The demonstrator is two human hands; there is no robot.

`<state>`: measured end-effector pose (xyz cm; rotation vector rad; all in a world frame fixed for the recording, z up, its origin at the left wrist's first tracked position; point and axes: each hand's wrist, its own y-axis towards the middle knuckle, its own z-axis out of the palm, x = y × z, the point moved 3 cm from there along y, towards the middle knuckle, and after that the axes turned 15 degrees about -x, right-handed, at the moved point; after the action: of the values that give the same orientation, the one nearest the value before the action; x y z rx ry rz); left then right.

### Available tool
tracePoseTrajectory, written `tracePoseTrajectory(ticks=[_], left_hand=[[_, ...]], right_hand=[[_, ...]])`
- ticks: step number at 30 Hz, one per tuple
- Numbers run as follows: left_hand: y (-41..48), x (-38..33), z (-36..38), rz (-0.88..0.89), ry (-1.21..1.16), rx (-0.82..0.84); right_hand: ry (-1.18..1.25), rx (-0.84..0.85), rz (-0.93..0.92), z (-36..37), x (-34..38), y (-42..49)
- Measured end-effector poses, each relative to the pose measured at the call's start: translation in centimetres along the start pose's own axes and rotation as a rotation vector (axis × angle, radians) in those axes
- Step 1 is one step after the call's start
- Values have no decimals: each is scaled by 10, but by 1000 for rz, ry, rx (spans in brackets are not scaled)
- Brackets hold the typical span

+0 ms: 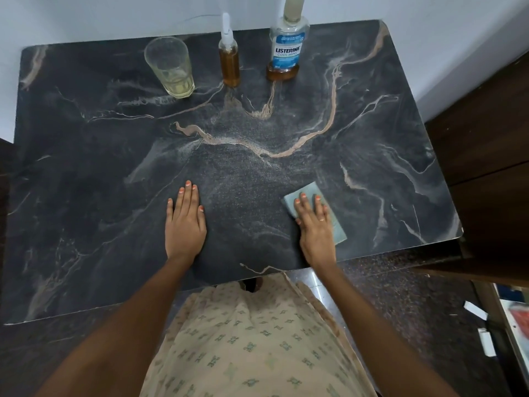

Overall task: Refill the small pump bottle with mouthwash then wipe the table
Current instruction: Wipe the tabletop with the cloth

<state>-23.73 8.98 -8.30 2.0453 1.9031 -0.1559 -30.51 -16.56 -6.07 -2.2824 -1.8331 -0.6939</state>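
- The wiping step appears to be in hand: the small pump bottle [229, 63] stands capped near the top centre of the frame, filled with amber liquid almost to the shoulder, so the refill looks finished.
- The right hand [316, 227] lies flat on a pale blue cloth [316, 209] in the lower right of the dark marble-patterned table [86, 167], fingers extended and pressing down rather than curled around it.
- The left hand [186, 222] rests palm-down on bare tabletop at lower centre, fingers straight and together, holding nothing; it seems to be bracing.
- The Listerine bottle [289, 47] stands just right of the pump bottle, only a shallow amber layer left at its base. A drinking glass [170, 67] with a little yellowish liquid sits at upper left.
- The next move probably calls for sweeping the cloth across the centre and towards the far edge, where the three upright containers stand close together and could be knocked; they may need lifting or careful skirting.
- Hard to tell: whether any spill is actually on the surface, since the pale veins and speckle of the pattern mask wetness. The Listerine cap is cut off by the top of the frame, and the cloth's underside and much of its middle are hidden beneath the hand.
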Motion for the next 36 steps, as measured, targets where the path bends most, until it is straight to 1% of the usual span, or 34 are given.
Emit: tracePoseTrajectory(ticks=[4, 6, 8, 12, 14, 16, 21, 23, 25, 31, 36], left_hand=[[0, 0, -1, -1, 2, 7], [0, -1, -1, -6, -3, 9], [0, -2, -2, -6, 0, 12], [0, -2, -2, -9, 14, 22], [0, -2, -2, -9, 17, 27], [0, -1, -1, -12, 13, 27], [1, -1, -1, -17, 23, 33], [1, -1, -1, -19, 24, 39], [1, -1, -1, -18, 28, 42], [2, -1, -2, -11, 15, 38], [5, -7, -3, -46, -63, 3]], right_hand=[[-33, 36, -176, -3, 5, -27], [-88, 18, -204, -10, -8, -29], [-94, 6, -124, -17, -25, -23], [-97, -29, 116, -23, -56, 18], [-133, -48, 183, -21, -63, 46], [-169, -61, 211, -15, -62, 72], [-223, -32, 249, 12, -33, 114], [-213, -20, 223, 22, -16, 119], [-197, -12, 155, 33, 4, 118], [17, 50, 44, 60, 72, 92], [70, 124, -10, 70, 97, 70]])
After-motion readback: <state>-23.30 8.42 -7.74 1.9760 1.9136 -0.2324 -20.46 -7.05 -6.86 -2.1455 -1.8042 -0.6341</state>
